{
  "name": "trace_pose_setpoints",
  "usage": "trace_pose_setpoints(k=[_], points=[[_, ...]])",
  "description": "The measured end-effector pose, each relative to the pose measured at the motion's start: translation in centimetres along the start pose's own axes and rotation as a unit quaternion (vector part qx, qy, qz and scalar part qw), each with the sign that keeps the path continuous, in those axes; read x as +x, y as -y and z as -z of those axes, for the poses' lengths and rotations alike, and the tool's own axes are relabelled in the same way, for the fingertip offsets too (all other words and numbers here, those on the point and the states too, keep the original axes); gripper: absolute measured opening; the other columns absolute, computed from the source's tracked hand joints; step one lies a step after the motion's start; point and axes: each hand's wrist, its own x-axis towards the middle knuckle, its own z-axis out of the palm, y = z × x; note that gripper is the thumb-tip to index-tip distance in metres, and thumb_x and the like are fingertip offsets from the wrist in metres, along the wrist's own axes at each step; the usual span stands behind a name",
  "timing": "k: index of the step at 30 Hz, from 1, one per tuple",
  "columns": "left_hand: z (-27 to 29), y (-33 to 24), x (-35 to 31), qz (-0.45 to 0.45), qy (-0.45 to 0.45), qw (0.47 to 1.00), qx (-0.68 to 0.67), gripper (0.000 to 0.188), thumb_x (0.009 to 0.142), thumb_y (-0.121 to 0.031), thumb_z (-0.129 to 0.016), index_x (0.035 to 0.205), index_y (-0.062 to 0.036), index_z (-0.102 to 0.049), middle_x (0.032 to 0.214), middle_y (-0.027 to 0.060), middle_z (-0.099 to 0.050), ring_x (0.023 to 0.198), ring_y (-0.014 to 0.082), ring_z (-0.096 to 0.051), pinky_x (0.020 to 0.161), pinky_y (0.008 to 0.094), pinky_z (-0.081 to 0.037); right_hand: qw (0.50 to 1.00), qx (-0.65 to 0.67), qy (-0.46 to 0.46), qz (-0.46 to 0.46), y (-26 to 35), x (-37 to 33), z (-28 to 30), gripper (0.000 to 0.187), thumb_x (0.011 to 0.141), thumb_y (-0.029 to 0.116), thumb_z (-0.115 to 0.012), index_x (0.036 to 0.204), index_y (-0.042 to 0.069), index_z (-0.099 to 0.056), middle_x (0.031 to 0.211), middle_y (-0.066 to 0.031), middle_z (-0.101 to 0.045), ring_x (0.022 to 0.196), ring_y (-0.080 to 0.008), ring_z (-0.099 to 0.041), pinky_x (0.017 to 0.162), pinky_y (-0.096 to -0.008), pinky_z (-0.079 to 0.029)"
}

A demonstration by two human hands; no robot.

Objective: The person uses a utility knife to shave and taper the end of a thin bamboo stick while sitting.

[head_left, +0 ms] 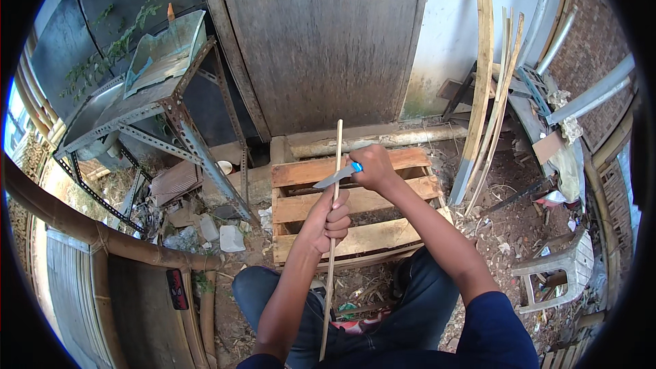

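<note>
Grip: left hand (pixel 326 224) wraps stick (pixel 331 280); right hand (pixel 373 167) clasps knife (pixel 331 181).
Knife: across stick.
Stick: above pallet (pixel 298 208), overreaching its near and far edges.
Room: ground (pixel 488 242) between pallet's right edge and stool (pixel 581 260).

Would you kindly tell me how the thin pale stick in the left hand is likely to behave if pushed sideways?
The stick is probably light, being so slender. It looks fairly stiff, since it runs nearly straight well beyond the left hand at both ends, though its thinness suggests it may flex under a firm push.
</note>
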Motion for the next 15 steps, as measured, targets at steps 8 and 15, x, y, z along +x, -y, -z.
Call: trace_pose_setpoints(k=[8, 15], points=[[-4.3, 4.4, -0.1, 0.108, 0.068, 0.992, 0.01, 0.051, 0.097, -0.053, -0.026, 0.066, -0.0133, -0.034, 0.044, -0.0073, -0.016, 0.033, 0.0033, -0.014, 0.028, 0.0185, -0.012, 0.887, -0.084, -0.19, -0.413, -13.0, -1.0, 7.6, 0.033, 0.077, 0.024, -0.055, 0.067, -0.007, -0.058, 0.068, -0.0279, -0.058, 0.068, -0.044, -0.058, 0.061, -0.0483, -0.042], [-0.8, 2.8, 0.6, 0.068, 0.154, 0.976, -0.141, 0.053, 0.096, -0.054, -0.026, 0.067, -0.0112, -0.034, 0.043, -0.0068, -0.019, 0.032, 0.0033, -0.016, 0.027, 0.0184, -0.014, 0.911, 0.185, -0.162, -0.331, -8.8, -1.4, 6.9, 0.03, 0.083, 0.021, -0.058, 0.069, -0.003, -0.05, 0.052, -0.0086, -0.037, 0.048, -0.0102, -0.036, 0.047, -0.0326, -0.032]])
